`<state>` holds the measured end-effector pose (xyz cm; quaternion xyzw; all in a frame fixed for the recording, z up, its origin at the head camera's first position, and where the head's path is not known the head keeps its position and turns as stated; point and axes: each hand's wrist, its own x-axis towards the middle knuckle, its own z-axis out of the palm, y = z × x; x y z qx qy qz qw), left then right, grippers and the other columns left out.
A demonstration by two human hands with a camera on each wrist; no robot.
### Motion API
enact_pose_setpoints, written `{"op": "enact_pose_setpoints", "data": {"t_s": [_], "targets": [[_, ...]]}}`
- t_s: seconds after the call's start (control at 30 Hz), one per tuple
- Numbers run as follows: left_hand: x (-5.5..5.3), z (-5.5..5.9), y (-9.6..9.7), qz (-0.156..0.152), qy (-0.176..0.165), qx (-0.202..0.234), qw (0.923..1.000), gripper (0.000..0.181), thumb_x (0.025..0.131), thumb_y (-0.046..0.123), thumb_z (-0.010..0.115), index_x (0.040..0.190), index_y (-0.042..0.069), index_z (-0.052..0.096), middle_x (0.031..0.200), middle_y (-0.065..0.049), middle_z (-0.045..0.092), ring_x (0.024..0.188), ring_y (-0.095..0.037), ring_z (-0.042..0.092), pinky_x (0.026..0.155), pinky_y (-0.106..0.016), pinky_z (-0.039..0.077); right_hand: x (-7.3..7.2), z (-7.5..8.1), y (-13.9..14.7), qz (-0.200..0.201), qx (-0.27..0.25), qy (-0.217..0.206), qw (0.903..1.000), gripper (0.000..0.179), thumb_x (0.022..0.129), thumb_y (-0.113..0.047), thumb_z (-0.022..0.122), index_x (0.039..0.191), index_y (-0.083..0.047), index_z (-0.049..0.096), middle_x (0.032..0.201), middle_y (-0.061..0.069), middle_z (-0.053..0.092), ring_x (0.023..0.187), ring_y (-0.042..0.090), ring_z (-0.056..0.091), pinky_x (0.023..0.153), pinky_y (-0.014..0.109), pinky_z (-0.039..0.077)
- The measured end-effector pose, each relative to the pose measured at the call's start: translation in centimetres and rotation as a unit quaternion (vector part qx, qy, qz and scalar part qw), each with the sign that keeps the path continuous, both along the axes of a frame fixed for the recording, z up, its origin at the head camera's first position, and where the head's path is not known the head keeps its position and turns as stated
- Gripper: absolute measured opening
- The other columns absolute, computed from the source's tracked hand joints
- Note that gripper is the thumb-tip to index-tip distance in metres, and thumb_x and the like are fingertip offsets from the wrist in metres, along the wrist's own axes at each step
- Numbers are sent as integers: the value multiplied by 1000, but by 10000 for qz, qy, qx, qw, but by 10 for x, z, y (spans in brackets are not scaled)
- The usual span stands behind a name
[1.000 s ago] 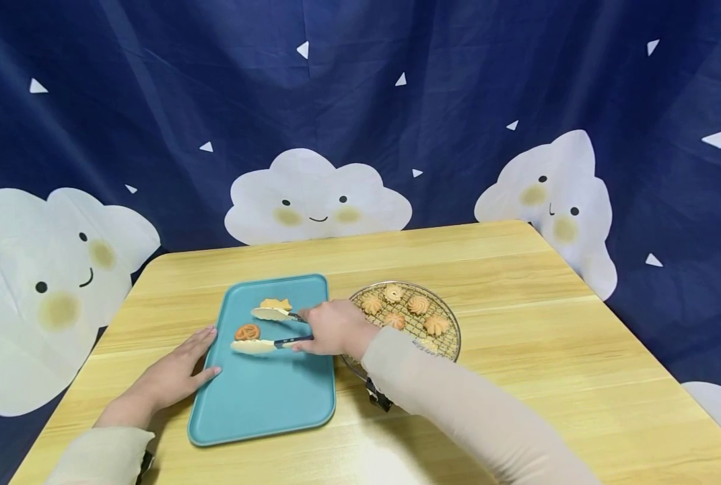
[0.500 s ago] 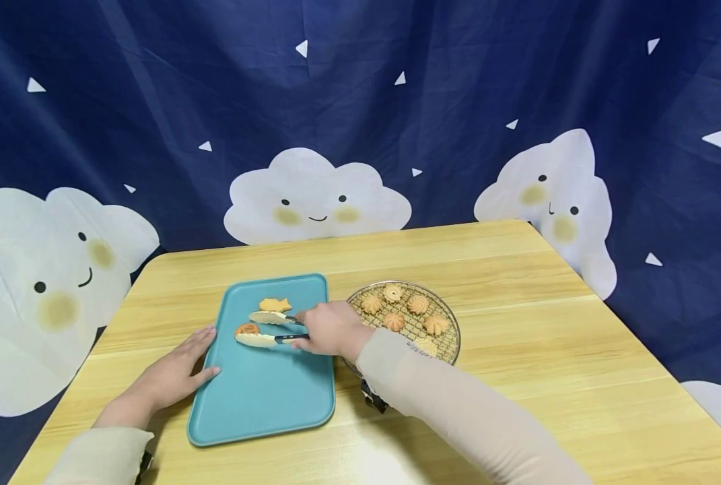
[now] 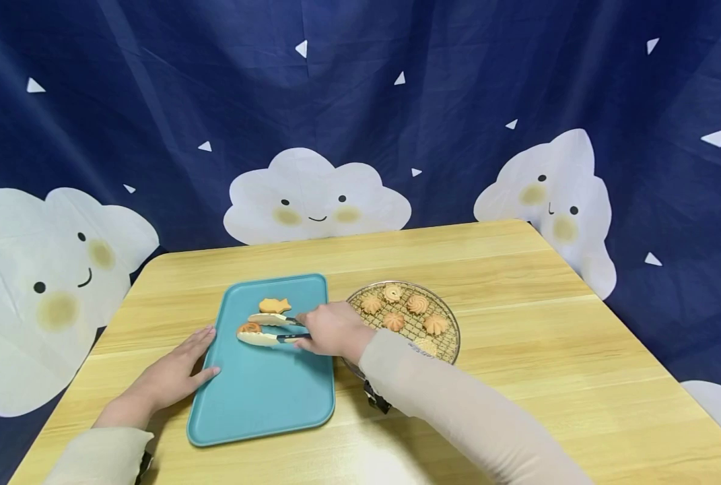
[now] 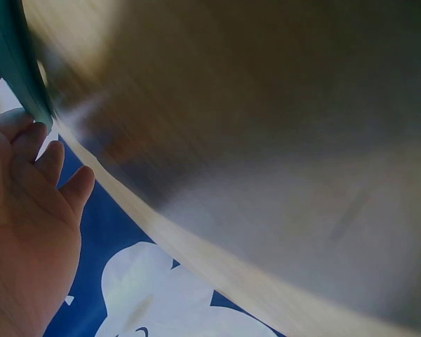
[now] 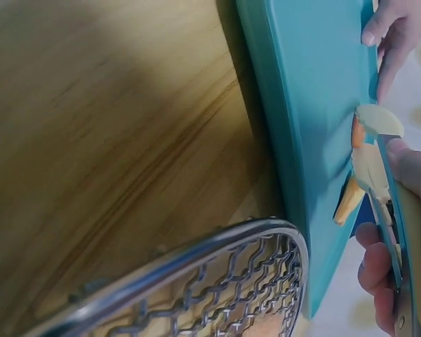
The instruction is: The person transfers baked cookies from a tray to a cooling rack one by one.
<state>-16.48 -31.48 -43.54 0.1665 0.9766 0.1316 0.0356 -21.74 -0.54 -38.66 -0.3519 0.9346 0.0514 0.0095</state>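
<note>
My right hand (image 3: pixel 331 328) grips a pair of cream-tipped tongs (image 3: pixel 260 339) over the teal tray (image 3: pixel 263 397). Between the tong tips is a round brown pretzel-like cookie (image 3: pixel 250 327), partly hidden by the near tip. Just beyond lies a fish-shaped cookie (image 3: pixel 275 306) on the tray. The right wrist view shows the tongs (image 5: pixel 370 165) from the side, thumb and fingers wrapped around the handles. At the tray's left edge rests my left hand (image 3: pixel 175 374), fingers extended along the rim. In the left wrist view its fingertips meet the tray's outer side.
Right of the tray stands a round wire rack (image 3: pixel 457 337) with several piped cookies (image 3: pixel 417 304), partly under my right forearm. Its metal rim (image 5: pixel 196 246) sits close to the tray. The wooden table (image 3: pixel 548 337) ends in front of a blue cloud-patterned curtain (image 3: pixel 360 101).
The tong tips have drawn closer together around the round cookie, which has shifted slightly to the right. My left hand keeps its place on the tray edge.
</note>
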Motion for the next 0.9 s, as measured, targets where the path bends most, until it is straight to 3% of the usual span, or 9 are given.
{"op": "enact_pose_setpoints", "data": {"t_s": [0.3,0.6,0.7,0.9], "targets": [[0,-1,0,6,-24,6,10000,81,93,48,57,147,-5,29,150,-26,26,134,-47,26,102,-63,30,-1,5,12,36,-193,123,9997,62,91,-62,48,141,-26,49,59,-5,52,46,9,46,36,21,38],[1,-1,0,3,14,6,10000,81,93,47,58,147,-5,29,150,-26,26,133,-47,27,102,-63,29,-5,6,36,259,-661,269,9971,63,91,-60,51,140,-20,50,76,0,66,48,7,47,35,20,36],[0,-1,0,-11,21,-10,10000,80,93,47,57,146,-6,29,150,-26,27,134,-47,27,102,-63,29,-6,5,45,393,-783,350,9955,62,91,-59,51,139,-20,51,93,2,71,45,5,45,35,19,35],[0,-1,0,-43,18,-19,10000,80,93,47,57,146,-6,30,149,-26,27,134,-47,27,102,-62,29,-6,8,63,633,-928,536,9922,62,92,-59,50,139,-20,52,109,2,70,45,5,48,34,18,34]]}}
